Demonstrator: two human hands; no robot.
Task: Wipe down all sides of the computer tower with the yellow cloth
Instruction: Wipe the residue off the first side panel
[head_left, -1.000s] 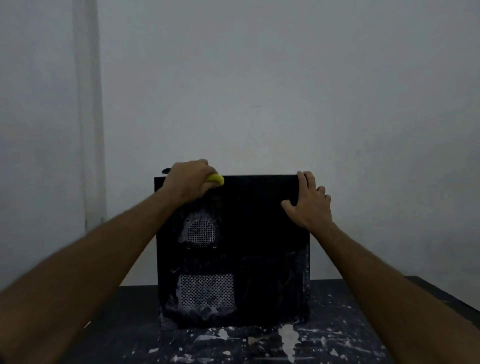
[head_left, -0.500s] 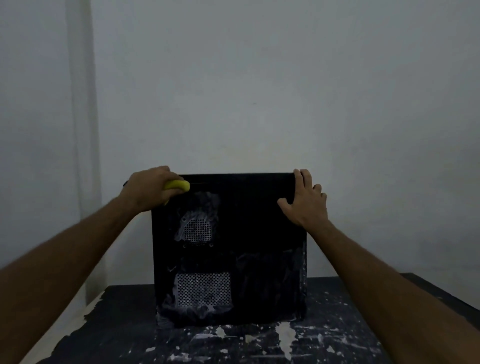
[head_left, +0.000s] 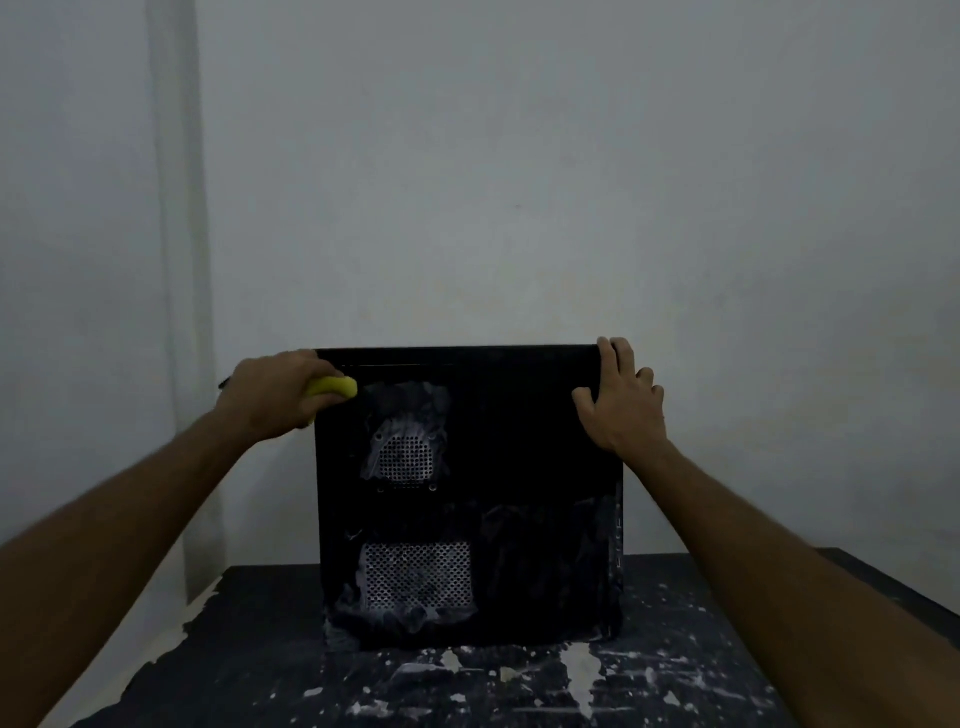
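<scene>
Item one, nearest me: tabletop (head_left: 701, 686), dark, flecked with pale paint chips, bare pale patch at its left corner.

Item two: computer tower (head_left: 519, 519), black, upright on the tabletop, broad side panel facing me, taller axis vertical. Two mesh vents on the panel, one upper, one lower, both ringed with whitish dust or smears.

Item three: my left hand (head_left: 275, 395), fingers curled round the yellow cloth (head_left: 335, 387), pressed at the tower's upper left corner where panel meets left side.

Item four: my right hand (head_left: 621, 400), fingers nearly straight, spread flat against the upper right corner, fingertips over the top edge, holding nothing, bracing the case.

Relation that matters: the dusty panel lies right of and below the cloth; the left hand is the nearer worker, so I judge the next stroke runs down or rightward.

Farthest: plain grey wall (head_left: 519, 182).
</scene>
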